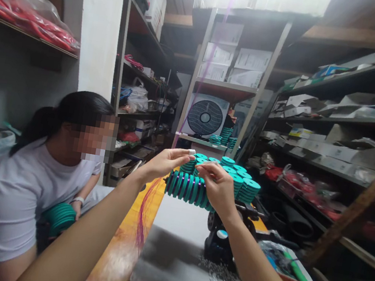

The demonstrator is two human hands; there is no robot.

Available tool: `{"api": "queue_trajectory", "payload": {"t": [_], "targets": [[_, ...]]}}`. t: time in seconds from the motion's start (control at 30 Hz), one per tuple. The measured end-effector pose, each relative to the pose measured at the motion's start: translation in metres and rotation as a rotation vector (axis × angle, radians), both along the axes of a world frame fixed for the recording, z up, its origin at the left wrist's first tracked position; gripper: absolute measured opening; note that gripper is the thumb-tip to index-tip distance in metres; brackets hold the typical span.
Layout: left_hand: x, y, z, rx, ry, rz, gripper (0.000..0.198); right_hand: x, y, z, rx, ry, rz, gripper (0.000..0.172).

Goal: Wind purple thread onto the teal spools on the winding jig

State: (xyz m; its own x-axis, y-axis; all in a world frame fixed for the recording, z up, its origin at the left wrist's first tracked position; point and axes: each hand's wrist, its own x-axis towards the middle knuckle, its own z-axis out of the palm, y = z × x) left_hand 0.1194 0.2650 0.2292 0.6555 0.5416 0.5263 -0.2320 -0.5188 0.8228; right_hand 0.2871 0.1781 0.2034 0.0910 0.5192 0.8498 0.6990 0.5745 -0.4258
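Observation:
A row of teal bobbins [184, 188] with dark purple winding between the discs sits on the spindle of a small black winding machine [222, 242]. Above the row's left part is my left hand [169, 160], thumb and fingers drawn together, a white covering on one fingertip; what they pinch, if anything, is too small to make out. My right hand [218, 188] is over the row's right end, thumb and forefinger pinched on something too small to name. Stacked teal bobbins [250, 185] stand just behind both hands.
The machine rests on a grey board [168, 252] on a yellow table [115, 248], beside loose purple wire [141, 219]. Small grey bits [222, 273] lie near the machine. A co-worker [36, 182] sits at left with teal bobbins [61, 219]. Behind are a fan [205, 117] and loaded shelves [321, 112].

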Motion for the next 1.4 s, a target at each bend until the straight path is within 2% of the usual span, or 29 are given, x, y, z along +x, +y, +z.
{"api": "queue_trajectory", "payload": {"t": [0.07,0.17,0.37,0.5,0.6,0.67,0.73,0.87,0.93,1.0,1.1,1.4], "targets": [[-0.003,0.005,-0.006,0.072,0.038,0.056,0.042,-0.003,-0.001,-0.002,0.026,0.036,0.039,0.024],[-0.003,0.008,-0.016,0.173,0.104,0.059,0.039,-0.009,-0.004,0.001,0.056,0.043,0.072,0.021],[0.008,0.002,-0.028,0.217,-0.026,0.172,0.026,-0.027,-0.016,0.026,0.081,-0.043,0.057,0.013],[0.010,-0.003,-0.028,0.217,-0.074,0.177,0.027,-0.034,-0.018,0.034,0.082,-0.073,0.036,0.015],[0.006,-0.008,-0.023,0.205,-0.091,0.150,0.029,-0.032,-0.022,0.034,0.083,-0.077,0.006,0.016],[0.002,-0.012,-0.018,0.180,-0.114,0.140,0.029,-0.027,-0.028,0.027,0.078,-0.097,-0.095,0.032],[-0.002,-0.015,-0.013,0.127,-0.172,0.132,0.027,-0.020,-0.035,0.013,0.045,-0.164,-0.239,0.050],[-0.009,-0.022,-0.004,0.067,-0.255,0.118,0.023,-0.007,-0.043,-0.033,-0.029,-0.365,-0.446,0.058],[-0.012,-0.027,0.000,0.079,-0.233,0.120,0.022,-0.003,-0.041,-0.054,-0.060,-0.428,-0.481,0.061],[-0.014,-0.031,0.003,0.089,-0.209,0.125,0.021,-0.002,-0.037,-0.068,-0.081,-0.461,-0.488,0.064],[-0.016,-0.036,0.003,0.094,-0.206,0.143,0.022,-0.001,-0.031,-0.075,-0.079,-0.459,-0.490,0.064],[-0.011,-0.027,-0.002,0.013,-0.290,0.081,0.026,0.000,-0.031,-0.074,-0.085,-0.452,-0.466,0.061]]}}
